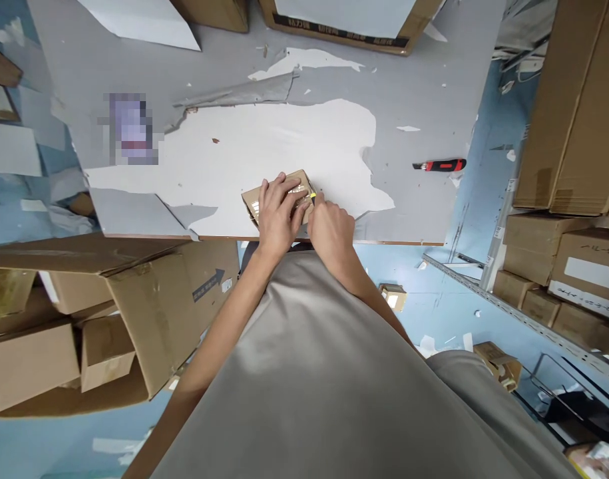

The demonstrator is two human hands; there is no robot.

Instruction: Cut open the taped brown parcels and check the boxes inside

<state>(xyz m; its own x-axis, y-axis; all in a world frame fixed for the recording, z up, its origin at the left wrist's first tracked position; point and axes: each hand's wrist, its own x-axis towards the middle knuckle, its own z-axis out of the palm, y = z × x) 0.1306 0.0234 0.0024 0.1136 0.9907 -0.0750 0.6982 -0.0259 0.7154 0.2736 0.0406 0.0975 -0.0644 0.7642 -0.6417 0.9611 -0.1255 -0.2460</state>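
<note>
A small cardboard box (301,177) with shiny clear tape lies near the table's front edge. Over its top my left hand (277,219) holds it down, fingers bent across the tape. My right hand (332,229) is closed in a fist at the box's right side, gripping a slim tool with a yellow end (313,197). Most of this tool is hidden by the fingers, so its exact kind does not show. Farther right, a red and black utility knife (440,165) rests on the table, apart from both hands.
Torn grey covering bares white patches on the table (284,133). Larger boxes (334,33) stand at its far edge; a blurred-out item (132,130) lies left. A big open carton (154,313) holding boxes is at lower left. Shelves with stacked cartons (568,113) line the right.
</note>
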